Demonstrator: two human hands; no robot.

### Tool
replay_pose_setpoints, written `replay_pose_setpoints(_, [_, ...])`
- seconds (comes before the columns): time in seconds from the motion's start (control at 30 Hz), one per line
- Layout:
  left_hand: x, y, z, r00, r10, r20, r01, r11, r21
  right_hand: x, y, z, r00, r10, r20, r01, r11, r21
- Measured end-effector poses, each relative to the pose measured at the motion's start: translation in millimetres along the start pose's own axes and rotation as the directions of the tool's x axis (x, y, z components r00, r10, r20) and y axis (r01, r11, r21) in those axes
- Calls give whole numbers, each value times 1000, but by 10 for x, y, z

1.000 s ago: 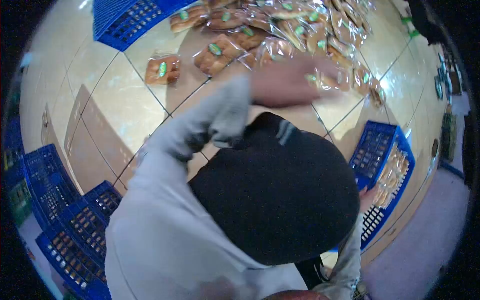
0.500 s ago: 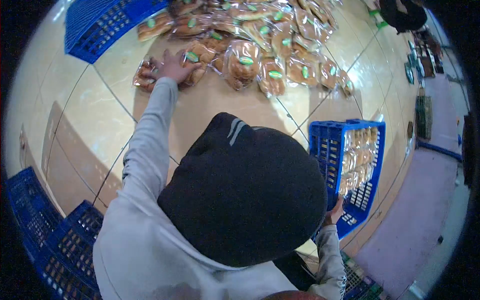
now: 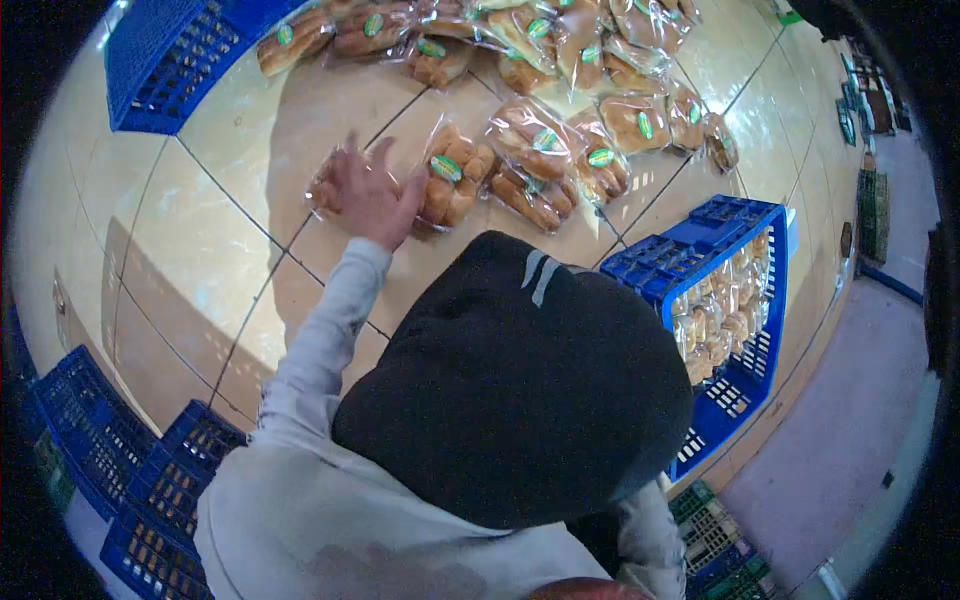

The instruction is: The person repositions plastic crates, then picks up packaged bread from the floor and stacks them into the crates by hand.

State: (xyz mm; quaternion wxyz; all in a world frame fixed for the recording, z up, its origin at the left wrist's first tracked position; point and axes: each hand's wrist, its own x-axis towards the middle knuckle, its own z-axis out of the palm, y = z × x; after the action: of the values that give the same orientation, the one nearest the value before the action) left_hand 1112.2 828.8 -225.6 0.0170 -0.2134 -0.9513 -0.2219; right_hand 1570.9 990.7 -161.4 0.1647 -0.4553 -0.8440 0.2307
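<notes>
My left hand point(image 3: 372, 195) lies spread over a bagged bread point(image 3: 326, 190) on the tiled floor, its fingers apart. Touching or close beside it on the right is a clear bag of bread rolls point(image 3: 455, 180) with a green label. Further right, more bagged loaves point(image 3: 533, 197) lie in a loose group. The cap hides my right hand; only the right sleeve point(image 3: 650, 535) shows, below a blue crate point(image 3: 690, 225) tipped on its side with packed bread point(image 3: 722, 300) inside.
More bagged bread point(image 3: 540, 40) is heaped at the top. A blue crate point(image 3: 150, 90) stands at the upper left, and other blue crates point(image 3: 100, 430) at the lower left. Green and dark crates point(image 3: 705, 530) are at the lower right. A black cap point(image 3: 510, 400) covers the middle of the view.
My left hand and several bread bags have moved nearer to me, away from the heap. My right hand, earlier at the side crate's lower edge, is now hidden.
</notes>
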Motion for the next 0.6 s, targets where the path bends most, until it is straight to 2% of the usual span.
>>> replay_pose_setpoints(0.03, [-26,-56,-137,995,-47,-89,50,998,28,222,-388,319,999,-27,27,26,1000,6])
replay_pose_setpoints(0.1, [-41,-455,-146,992,-57,-116,59,998,21,605,-1114,1091,998,-33,51,31,999,36])
replay_pose_setpoints(0.13, [-66,-562,-159,970,-241,34,230,954,194,802,-1456,1458,999,-11,51,9,999,41])
replay_pose_setpoints(0.17, [-103,-709,-152,970,-234,63,210,940,269,983,-1805,1831,998,28,54,-30,999,24])
replay_pose_setpoints(0.2, [-76,-661,-404,953,-241,183,196,953,233,1139,-2096,2118,996,82,38,-81,997,-10])
replay_pose_setpoints(0.23, [-46,-361,-639,864,-465,190,414,873,256,1230,-2355,2336,990,143,22,-141,988,-66])
replay_pose_setpoints(0.3, [-26,-529,-511,887,-381,260,336,920,201,1299,-2704,2564,980,199,-17,-200,973,-119])
replay_pose_setpoints(0.37, [-12,-897,-162,961,-185,207,207,974,-90,1276,-2858,2614,984,171,-56,-177,976,-126])
replay_pose_setpoints(0.4, [23,-993,-44,983,-94,160,131,962,-238,1322,-2841,2600,985,174,7,-174,984,37])
replay_pose_setpoints(0.47, [47,-992,-10,998,26,-54,-37,977,-208,1372,-2724,2550,981,121,149,-166,927,336])
replay_pose_setpoints(0.5, [19,-1021,33,984,77,-163,-106,978,-181,1363,-2655,2491,983,101,156,-155,910,384])
replay_pose_setpoints(0.53, [-8,-1092,75,986,48,-159,-84,970,-228,1347,-2578,2415,984,76,160,-139,891,433])
replay_pose_setpoints(0.6, [0,-1238,330,988,-137,-64,87,864,-496,1487,-2400,2275,992,-58,109,-18,806,591])
